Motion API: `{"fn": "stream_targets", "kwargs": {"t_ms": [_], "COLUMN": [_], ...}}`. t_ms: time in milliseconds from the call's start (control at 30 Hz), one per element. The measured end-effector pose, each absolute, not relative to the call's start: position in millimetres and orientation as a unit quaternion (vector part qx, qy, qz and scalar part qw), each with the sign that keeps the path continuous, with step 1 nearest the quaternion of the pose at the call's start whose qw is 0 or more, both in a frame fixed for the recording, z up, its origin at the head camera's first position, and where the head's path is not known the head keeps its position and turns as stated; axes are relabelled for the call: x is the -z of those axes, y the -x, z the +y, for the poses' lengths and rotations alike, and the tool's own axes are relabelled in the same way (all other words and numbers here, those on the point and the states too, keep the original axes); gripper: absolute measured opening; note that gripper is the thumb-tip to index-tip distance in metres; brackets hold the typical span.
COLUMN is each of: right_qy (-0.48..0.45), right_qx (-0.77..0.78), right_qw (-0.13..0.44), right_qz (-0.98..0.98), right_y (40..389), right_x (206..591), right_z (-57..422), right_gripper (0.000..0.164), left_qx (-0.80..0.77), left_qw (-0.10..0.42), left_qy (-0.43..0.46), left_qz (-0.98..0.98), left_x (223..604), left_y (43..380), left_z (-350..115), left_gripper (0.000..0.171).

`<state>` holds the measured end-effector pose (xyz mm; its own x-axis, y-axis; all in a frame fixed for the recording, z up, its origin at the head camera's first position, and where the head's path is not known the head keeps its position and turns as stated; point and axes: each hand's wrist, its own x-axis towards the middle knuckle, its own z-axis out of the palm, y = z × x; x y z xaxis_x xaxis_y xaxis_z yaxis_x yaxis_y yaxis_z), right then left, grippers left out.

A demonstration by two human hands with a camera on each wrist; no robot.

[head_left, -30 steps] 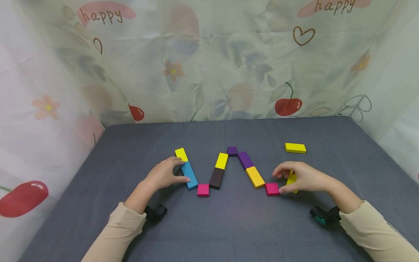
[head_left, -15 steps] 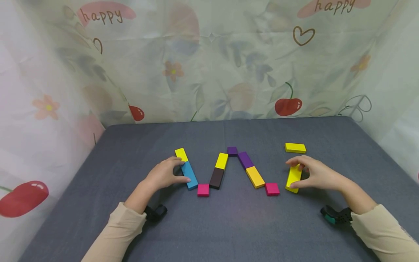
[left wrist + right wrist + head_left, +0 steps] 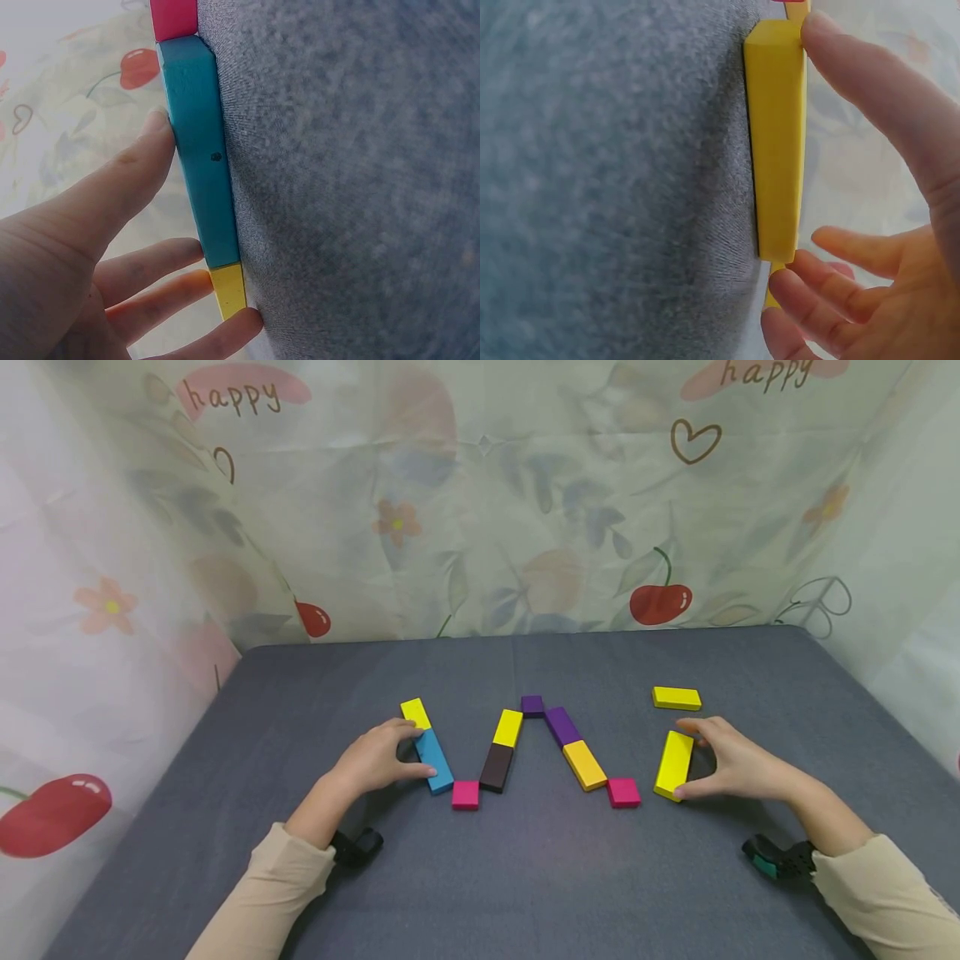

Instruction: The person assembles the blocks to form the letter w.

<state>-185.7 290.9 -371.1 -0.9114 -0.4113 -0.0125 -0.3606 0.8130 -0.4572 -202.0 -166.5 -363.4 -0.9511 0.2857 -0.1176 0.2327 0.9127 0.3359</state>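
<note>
My left hand (image 3: 378, 758) rests along a blue block (image 3: 435, 762), thumb by its near part. Its other fingers reach the small yellow block (image 3: 414, 713) joined to the blue one's far end. My right hand (image 3: 731, 763) spans a long yellow block (image 3: 673, 766) lying flat on the table. In the right wrist view the thumb (image 3: 855, 64) is at the block's near end. Loosely spread fingers (image 3: 817, 307) lie by its far end; whether they touch it I cannot tell. Left of that block sits a pink block (image 3: 624, 793), apart from it.
A zigzag row continues between the hands: another pink block (image 3: 466, 795), a dark brown block (image 3: 497, 767), a yellow one (image 3: 508, 728), a small purple one (image 3: 532, 707), a longer purple one (image 3: 562, 727) and an orange-yellow one (image 3: 585, 766). A separate yellow block (image 3: 677, 698) lies farther back.
My right hand has moved right, from beside the pink block to the right side of the long yellow block, uncovering it. The left hand and the blocks stay in place.
</note>
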Motion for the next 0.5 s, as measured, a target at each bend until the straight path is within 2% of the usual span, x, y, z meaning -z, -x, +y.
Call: {"fn": "stream_targets", "kwargs": {"t_ms": [500], "right_qy": [0.196], "right_qx": [0.214], "right_qw": [0.069], "right_qz": [0.955], "right_y": [184.9], "right_x": [372.3], "right_z": [286.6], "right_gripper": [0.094], "left_qx": [-0.161], "left_qw": [0.083], "left_qy": [-0.135], "left_qz": [0.974], "left_x": [362.6], "left_y": [202.1], "left_z": [-166.2], "left_gripper": [0.069]}}
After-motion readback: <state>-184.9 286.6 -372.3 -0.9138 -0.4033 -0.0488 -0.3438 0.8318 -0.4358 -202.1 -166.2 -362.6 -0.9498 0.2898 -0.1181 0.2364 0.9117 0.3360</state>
